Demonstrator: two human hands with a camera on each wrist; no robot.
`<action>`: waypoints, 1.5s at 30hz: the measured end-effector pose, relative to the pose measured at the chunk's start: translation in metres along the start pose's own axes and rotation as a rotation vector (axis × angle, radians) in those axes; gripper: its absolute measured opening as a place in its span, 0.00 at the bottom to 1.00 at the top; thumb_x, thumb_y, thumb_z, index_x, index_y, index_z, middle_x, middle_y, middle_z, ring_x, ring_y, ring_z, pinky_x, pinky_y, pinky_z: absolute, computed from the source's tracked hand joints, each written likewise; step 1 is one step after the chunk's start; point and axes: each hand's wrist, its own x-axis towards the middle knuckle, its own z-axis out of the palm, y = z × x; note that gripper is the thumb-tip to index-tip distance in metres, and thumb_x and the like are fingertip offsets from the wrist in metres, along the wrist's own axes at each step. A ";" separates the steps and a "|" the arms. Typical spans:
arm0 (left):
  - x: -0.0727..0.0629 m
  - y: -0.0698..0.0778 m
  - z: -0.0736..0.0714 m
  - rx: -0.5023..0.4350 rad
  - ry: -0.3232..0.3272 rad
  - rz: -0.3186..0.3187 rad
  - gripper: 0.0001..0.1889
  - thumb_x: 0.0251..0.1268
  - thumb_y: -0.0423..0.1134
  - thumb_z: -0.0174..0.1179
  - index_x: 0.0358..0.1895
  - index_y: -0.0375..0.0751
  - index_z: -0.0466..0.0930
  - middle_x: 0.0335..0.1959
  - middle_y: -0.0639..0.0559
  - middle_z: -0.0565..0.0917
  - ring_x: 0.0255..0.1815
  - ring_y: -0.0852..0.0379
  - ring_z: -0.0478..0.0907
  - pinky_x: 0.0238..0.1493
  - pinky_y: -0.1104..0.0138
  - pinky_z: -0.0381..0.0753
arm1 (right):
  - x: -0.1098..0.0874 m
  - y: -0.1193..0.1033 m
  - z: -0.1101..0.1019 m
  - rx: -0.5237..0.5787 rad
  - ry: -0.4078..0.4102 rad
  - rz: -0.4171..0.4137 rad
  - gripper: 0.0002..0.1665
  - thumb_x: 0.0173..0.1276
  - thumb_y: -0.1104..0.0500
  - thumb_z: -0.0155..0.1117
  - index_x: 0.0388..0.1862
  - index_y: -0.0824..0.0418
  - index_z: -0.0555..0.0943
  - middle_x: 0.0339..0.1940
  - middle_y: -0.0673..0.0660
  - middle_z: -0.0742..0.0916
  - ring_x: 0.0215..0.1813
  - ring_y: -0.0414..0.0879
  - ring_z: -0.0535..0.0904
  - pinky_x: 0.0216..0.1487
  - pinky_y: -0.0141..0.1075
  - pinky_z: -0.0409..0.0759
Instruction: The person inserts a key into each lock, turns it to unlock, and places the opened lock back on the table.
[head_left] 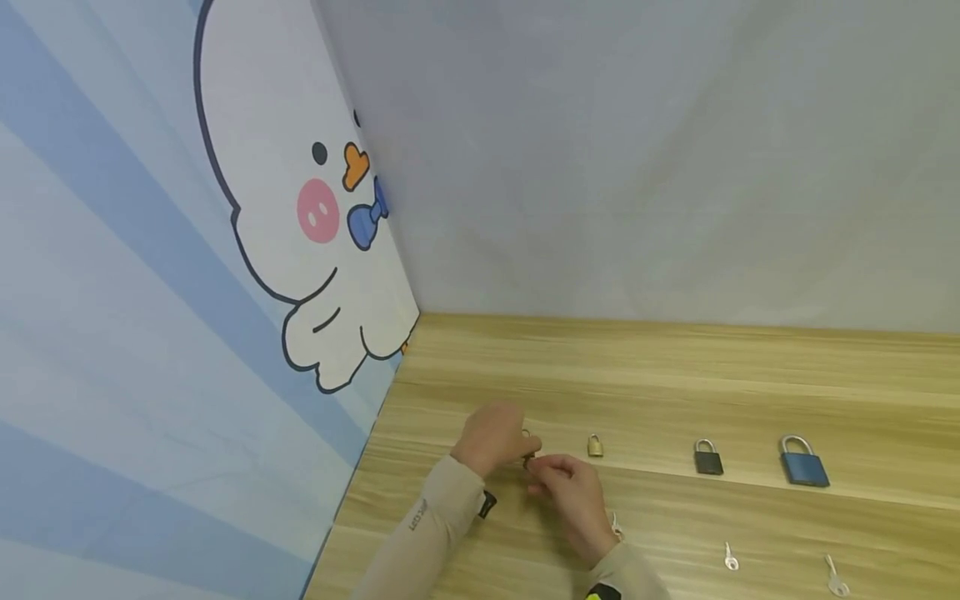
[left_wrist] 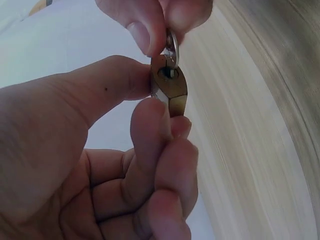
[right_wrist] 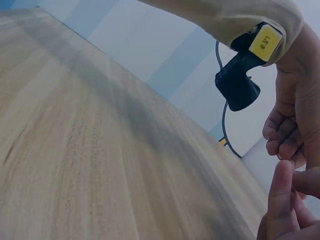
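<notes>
My left hand (head_left: 487,440) is grasping a brass padlock (left_wrist: 175,95) between thumb and fingers, with its keyhole (left_wrist: 167,74) facing my right hand (head_left: 576,493). My right hand is pinching a small silver key (left_wrist: 175,51) between thumb and finger, and the key is meeting the keyhole; how deep it is sitting, I am unable to tell. I am holding the padlock over the wood-grain table (head_left: 675,375), toward its left side. In the right wrist view, my fingers are hiding it. To its right, three more are lying in a row: a second brass padlock (head_left: 595,447), a black padlock (head_left: 708,463) and a larger blue padlock (head_left: 806,470). Nearer my body, a partly hidden key (head_left: 617,525) is lying beside my right wrist, a middle key (head_left: 731,558) is lying near the black padlock, and an end key (head_left: 837,583) near the blue one. My left wrist is carrying a black device (right_wrist: 239,90) with a yellow label (right_wrist: 266,43). Behind, a pale grey curtain (head_left: 637,167) is hanging, and a blue-striped panel (head_left: 112,375) at left is showing a white cartoon bird (head_left: 262,108)
</notes>
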 end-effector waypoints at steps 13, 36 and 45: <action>-0.002 0.000 -0.005 -0.074 -0.032 0.021 0.26 0.59 0.43 0.65 0.11 0.48 0.58 0.08 0.62 0.55 0.10 0.65 0.51 0.13 0.72 0.51 | 0.000 0.004 0.004 0.131 -0.086 0.048 0.14 0.73 0.67 0.58 0.45 0.81 0.79 0.34 0.58 0.84 0.33 0.40 0.78 0.36 0.30 0.81; -0.006 -0.003 -0.007 -0.061 0.075 0.103 0.26 0.58 0.40 0.68 0.11 0.48 0.59 0.09 0.61 0.56 0.12 0.66 0.52 0.14 0.72 0.54 | -0.003 -0.002 -0.012 0.092 -0.126 0.072 0.17 0.75 0.63 0.59 0.52 0.78 0.76 0.41 0.63 0.84 0.42 0.48 0.82 0.44 0.37 0.82; -0.010 -0.008 -0.007 -0.040 0.077 0.303 0.21 0.69 0.44 0.65 0.16 0.47 0.74 0.11 0.63 0.63 0.14 0.67 0.57 0.17 0.75 0.58 | -0.003 -0.024 -0.036 -0.255 -0.058 -0.140 0.14 0.76 0.62 0.58 0.51 0.72 0.79 0.44 0.65 0.86 0.44 0.59 0.82 0.41 0.40 0.83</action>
